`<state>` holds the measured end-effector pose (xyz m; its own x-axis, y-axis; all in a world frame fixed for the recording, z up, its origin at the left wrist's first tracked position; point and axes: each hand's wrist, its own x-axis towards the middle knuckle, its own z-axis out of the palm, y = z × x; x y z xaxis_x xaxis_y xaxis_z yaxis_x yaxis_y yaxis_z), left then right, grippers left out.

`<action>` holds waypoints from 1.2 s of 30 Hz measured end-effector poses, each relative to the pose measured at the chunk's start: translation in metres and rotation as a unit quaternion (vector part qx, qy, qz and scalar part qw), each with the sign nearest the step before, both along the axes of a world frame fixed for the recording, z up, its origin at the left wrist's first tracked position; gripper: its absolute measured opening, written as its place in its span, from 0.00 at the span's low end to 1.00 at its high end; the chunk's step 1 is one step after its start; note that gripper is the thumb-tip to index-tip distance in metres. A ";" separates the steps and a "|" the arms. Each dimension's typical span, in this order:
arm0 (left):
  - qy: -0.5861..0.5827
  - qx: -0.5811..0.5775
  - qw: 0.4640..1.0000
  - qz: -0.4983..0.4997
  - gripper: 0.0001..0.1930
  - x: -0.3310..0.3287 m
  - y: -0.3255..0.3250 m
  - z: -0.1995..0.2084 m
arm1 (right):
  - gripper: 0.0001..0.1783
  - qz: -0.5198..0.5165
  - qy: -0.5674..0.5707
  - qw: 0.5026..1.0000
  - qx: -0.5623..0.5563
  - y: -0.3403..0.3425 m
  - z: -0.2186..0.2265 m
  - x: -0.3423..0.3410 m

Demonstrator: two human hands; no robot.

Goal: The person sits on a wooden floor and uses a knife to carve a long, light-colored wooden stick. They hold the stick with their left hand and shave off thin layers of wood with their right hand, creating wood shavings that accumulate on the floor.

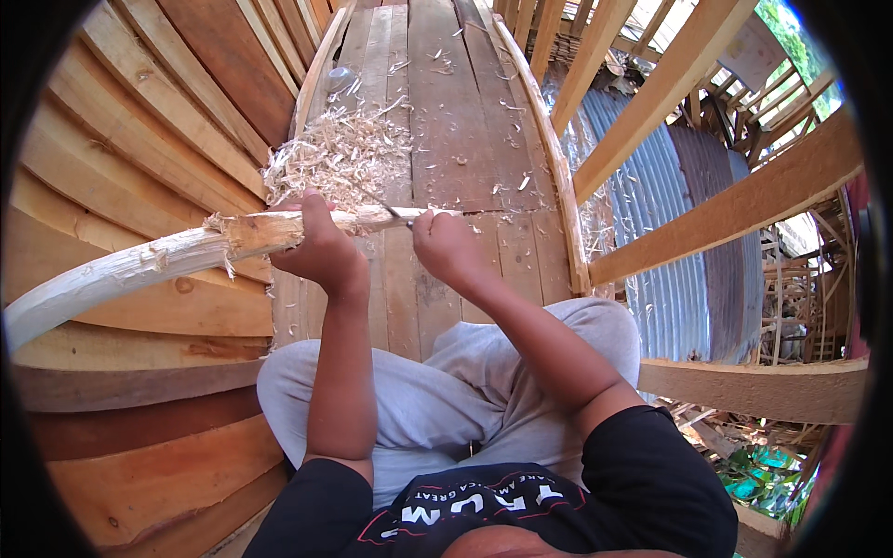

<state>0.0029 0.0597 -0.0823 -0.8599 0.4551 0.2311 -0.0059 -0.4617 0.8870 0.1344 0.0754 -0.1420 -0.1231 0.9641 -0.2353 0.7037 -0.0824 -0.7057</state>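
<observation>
A long pale wooden pole (139, 267), peeled at its left part and rough with loose fibres in the middle, lies across in front of me. My left hand (323, 246) is wrapped round it near its right part. My right hand (448, 247) is closed at the pole's right end. From the right fist a thin dark blade (381, 202), seemingly a knife's, slants up and left across the pole. The right fingers hide its handle. Beyond the pole is a heap of curled wood shavings (349, 153).
I sit cross-legged on a plank floor (456, 139) with scattered shavings. A board wall (139, 139) rises at the left, a slatted wooden railing (735, 209) at the right. Past the railing lies a corrugated metal roof (665, 232). A small clear round container (339, 78) stands beyond the heap.
</observation>
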 end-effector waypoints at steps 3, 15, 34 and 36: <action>-0.033 0.025 0.999 0.021 0.06 0.004 0.008 0.004 | 0.31 -0.029 -0.017 0.999 -0.036 0.028 -0.034 0.022; -0.025 0.005 1.000 -0.005 0.06 0.001 0.001 0.005 | 0.27 -0.045 -0.048 0.998 -0.003 0.015 -0.029 0.005; 0.061 0.178 0.953 -0.238 0.12 -0.007 0.005 -0.012 | 0.27 0.102 -0.178 0.979 -0.018 0.049 -0.073 0.056; 0.073 0.169 0.949 -0.257 0.13 -0.002 -0.001 -0.005 | 0.25 0.115 -0.172 0.978 -0.017 0.038 -0.058 0.053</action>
<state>0.0012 0.0583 -0.0876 -0.4920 0.6847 0.5378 -0.1963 -0.6890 0.6977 0.1871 0.1130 -0.2002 -0.2439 0.9110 -0.3325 0.9015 0.0866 -0.4240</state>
